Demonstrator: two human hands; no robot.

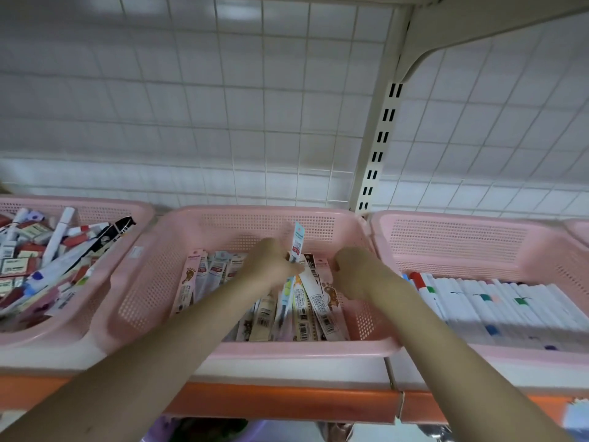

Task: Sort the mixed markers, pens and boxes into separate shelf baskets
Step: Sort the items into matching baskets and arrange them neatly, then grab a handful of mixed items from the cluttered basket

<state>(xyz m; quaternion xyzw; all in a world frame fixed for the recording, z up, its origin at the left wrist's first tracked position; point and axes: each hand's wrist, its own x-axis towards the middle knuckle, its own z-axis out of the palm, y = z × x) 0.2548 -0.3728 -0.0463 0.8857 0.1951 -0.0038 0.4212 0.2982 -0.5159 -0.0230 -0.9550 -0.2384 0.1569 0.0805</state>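
Three pink baskets stand side by side on the shelf. The middle basket holds several packaged pens lying lengthwise. My left hand is inside it and pinches one light-blue packaged pen, which stands upright above the others. My right hand is beside it over the same basket, fingers curled down onto the pen packs; whether it grips one is hidden. The left basket is full of mixed markers, pens and small boxes. The right basket holds white markers laid in neat rows.
A white wire grid panel backs the shelf, with a cream slotted upright between the middle and right baskets. The shelf's orange front edge runs below my forearms. An upper shelf bracket overhangs at top right.
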